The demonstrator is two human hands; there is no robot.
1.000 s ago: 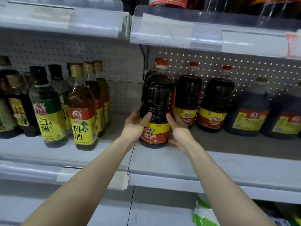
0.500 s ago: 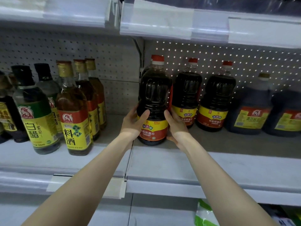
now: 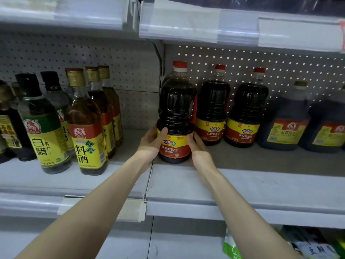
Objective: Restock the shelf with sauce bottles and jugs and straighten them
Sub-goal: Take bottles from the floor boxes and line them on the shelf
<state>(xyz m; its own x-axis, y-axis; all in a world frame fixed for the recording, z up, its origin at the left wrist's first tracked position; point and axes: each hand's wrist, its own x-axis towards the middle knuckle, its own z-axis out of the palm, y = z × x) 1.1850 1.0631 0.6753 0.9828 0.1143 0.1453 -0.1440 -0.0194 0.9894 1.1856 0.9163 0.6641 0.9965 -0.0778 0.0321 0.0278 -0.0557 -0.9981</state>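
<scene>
Since a second ago our view has slid right and the soy sauce jug (image 3: 176,116) stands a little deeper on the shelf (image 3: 242,186). Our left hand (image 3: 151,143) and right hand (image 3: 198,146) grip its labelled base from both sides, thumbs on the front. It stands upright by the shelf's left edge, another jug just behind it, a matching jug (image 3: 211,107) just beside. Bare shelf lies open in front.
</scene>
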